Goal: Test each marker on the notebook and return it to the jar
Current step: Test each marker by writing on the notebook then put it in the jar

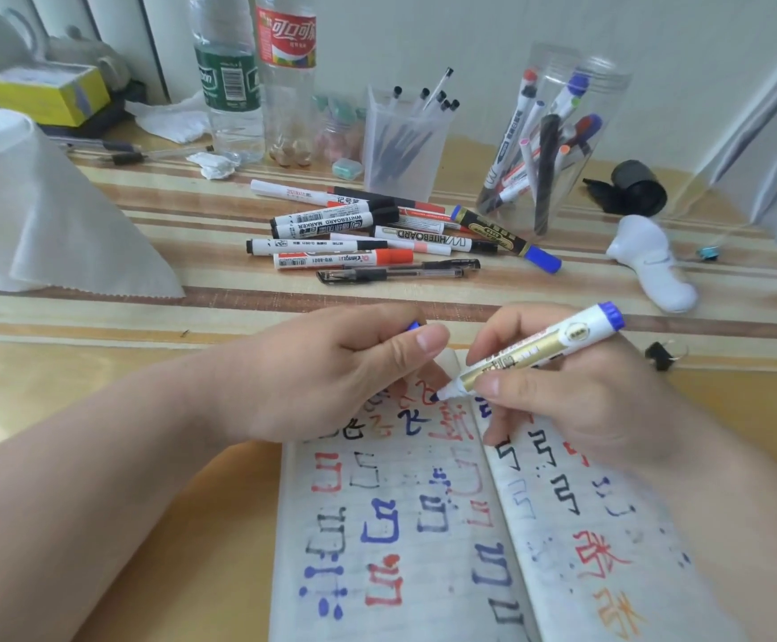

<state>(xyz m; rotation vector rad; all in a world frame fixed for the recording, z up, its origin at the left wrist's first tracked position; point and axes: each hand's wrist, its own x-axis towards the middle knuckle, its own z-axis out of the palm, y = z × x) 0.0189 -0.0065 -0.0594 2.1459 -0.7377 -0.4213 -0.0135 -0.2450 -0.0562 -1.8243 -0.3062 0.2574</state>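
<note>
Lower centre: right hand (576,400) pinches a white-and-gold marker (534,349), tip on the scribbled paper notebook (423,549); left hand (331,377) curls round a blue cap (413,325). Upper right, a clear plastic jar (608,132) holds markers (514,136).

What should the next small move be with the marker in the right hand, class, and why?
Probably lower the tip and draw a short stroke on the notebook. The right hand pinches the blue marker uncapped, its tip at the page's top, and the left hand holds the cap, so testing seems to come before recapping and the jar.
</note>
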